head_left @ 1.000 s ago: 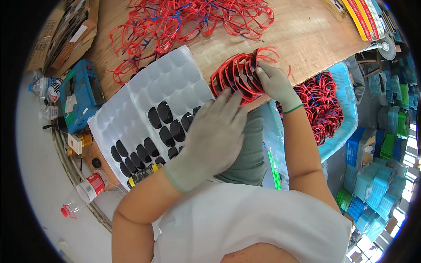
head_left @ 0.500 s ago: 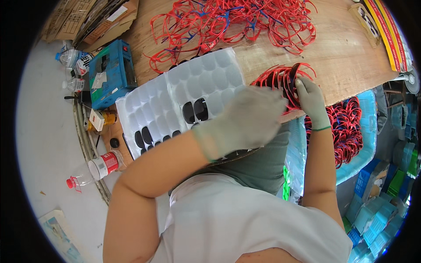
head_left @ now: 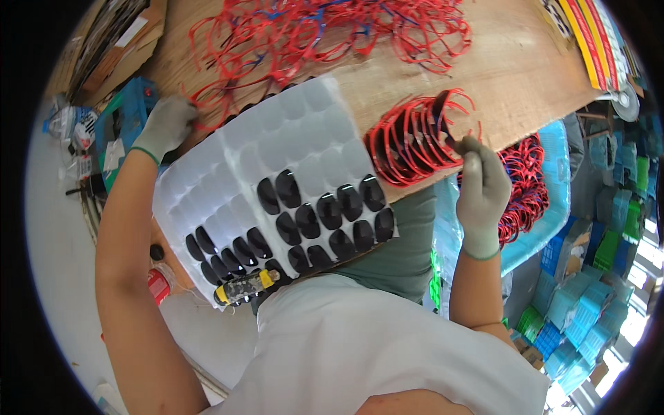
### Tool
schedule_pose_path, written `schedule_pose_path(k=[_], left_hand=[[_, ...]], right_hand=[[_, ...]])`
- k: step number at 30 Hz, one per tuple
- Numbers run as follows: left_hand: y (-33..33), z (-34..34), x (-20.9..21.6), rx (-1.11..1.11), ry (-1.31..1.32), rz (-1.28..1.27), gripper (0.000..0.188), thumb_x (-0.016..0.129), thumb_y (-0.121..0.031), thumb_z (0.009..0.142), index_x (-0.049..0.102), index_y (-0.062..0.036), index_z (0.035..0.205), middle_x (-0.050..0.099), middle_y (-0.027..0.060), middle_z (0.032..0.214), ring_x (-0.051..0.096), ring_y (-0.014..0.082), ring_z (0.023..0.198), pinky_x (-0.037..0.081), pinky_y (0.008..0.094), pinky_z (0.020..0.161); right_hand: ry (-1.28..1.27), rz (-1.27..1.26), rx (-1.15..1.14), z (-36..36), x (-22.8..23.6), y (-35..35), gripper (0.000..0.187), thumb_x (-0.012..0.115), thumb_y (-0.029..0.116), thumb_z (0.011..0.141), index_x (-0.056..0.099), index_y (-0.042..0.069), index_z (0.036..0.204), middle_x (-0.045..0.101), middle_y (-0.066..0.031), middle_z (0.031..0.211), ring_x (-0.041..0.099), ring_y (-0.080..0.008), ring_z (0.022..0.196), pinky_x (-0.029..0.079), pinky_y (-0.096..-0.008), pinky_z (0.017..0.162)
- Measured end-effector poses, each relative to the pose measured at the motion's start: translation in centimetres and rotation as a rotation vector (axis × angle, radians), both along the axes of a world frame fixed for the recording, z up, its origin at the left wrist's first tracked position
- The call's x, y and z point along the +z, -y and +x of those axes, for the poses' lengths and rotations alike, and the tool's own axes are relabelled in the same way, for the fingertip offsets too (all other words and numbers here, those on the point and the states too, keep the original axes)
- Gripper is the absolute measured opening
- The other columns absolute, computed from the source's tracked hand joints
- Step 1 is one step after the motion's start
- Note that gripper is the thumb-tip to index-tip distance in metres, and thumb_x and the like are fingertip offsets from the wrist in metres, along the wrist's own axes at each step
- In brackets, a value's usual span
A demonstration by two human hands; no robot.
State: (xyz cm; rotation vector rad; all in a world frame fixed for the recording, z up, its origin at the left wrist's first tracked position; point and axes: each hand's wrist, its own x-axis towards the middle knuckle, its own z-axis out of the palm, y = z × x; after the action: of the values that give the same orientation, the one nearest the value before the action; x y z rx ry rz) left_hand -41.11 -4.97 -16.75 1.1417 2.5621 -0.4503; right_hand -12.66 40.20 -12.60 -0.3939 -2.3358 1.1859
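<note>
- A wooden table (head_left: 515, 86) is carrying nearly all the work, so everything seems to be staying within reach.
- A loose pile of red frames (head_left: 339, 34), with some blue parts, is spreading on the far side, perhaps because tangled pieces are needing more room.
- A white tray (head_left: 277, 131) is lying aslant in front of the body; its wells seem to be keeping the dark lenses (head_left: 307, 221) apart, likely against scratching. The lenses are filling mainly the near wells.
- A light-blue basket (head_left: 557, 173) is standing beside the table edge, on the right, and is holding many more red frames; its walls are keeping them together.
- The row of red frames (head_left: 411, 138), with dark lenses showing in it, is standing on the table at the right of the tray, closely nested, probably for saving space.
- The right hand (head_left: 483, 194), gloved, is bringing its thumb and fingertips together at the near right end of this row, seemingly pinching the last frame to steady it.
- The left hand (head_left: 168, 126), also gloved, is reaching to the pile's left edge with curled fingers; whether it is gripping a frame, I cannot tell.
- A yellow, red and white strip (head_left: 598, 41) is bearing small print, too small for reading.
- A red label (head_left: 158, 285) is showing only partly, at the lower left.
</note>
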Motion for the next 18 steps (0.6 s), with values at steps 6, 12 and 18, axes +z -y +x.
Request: schedule_pose_path(k=[6, 12, 18], left_hand=[[0.4, 0.9, 7.8, 0.471, 0.386, 0.842, 0.027, 0.065, -0.013, 0.083, 0.067, -0.0019, 0.108, 0.067, 0.0068, 0.098, 0.06, 0.0176, 0.091, 0.045, 0.0308, 0.081], [-1.2, 6.4, 10.3, 0.763, 0.315, 1.233, 0.03, 0.058, -0.017, 0.095, 0.063, 0.0047, 0.116, 0.064, 0.0046, 0.097, 0.055, 0.0079, 0.082, 0.044, 0.0226, 0.075], [-0.7, 18.4, 9.8, 0.608, 0.103, 1.387, 0.037, 0.062, -0.016, 0.092, 0.06, 0.0062, 0.122, 0.069, 0.0114, 0.095, 0.064, 0.0139, 0.072, 0.051, 0.0263, 0.063]], right_hand=[[0.085, 0.237, 0.677, -3.6, 2.3, 9.9, 0.022, 0.073, 0.012, 0.076, 0.07, 0.001, 0.095, 0.067, -0.0133, 0.092, 0.064, -0.0314, 0.084, 0.051, -0.0433, 0.077], [0.477, 0.653, 0.726, -6.2, 2.0, 16.6, 0.027, 0.071, 0.024, 0.08, 0.068, 0.005, 0.1, 0.063, -0.0106, 0.1, 0.061, -0.0326, 0.099, 0.049, -0.0433, 0.085], [0.438, 0.555, 0.648, -6.4, 1.2, 17.2, 0.028, 0.074, 0.02, 0.072, 0.065, 0.004, 0.094, 0.062, -0.0162, 0.1, 0.06, -0.0384, 0.101, 0.049, -0.0472, 0.086]])
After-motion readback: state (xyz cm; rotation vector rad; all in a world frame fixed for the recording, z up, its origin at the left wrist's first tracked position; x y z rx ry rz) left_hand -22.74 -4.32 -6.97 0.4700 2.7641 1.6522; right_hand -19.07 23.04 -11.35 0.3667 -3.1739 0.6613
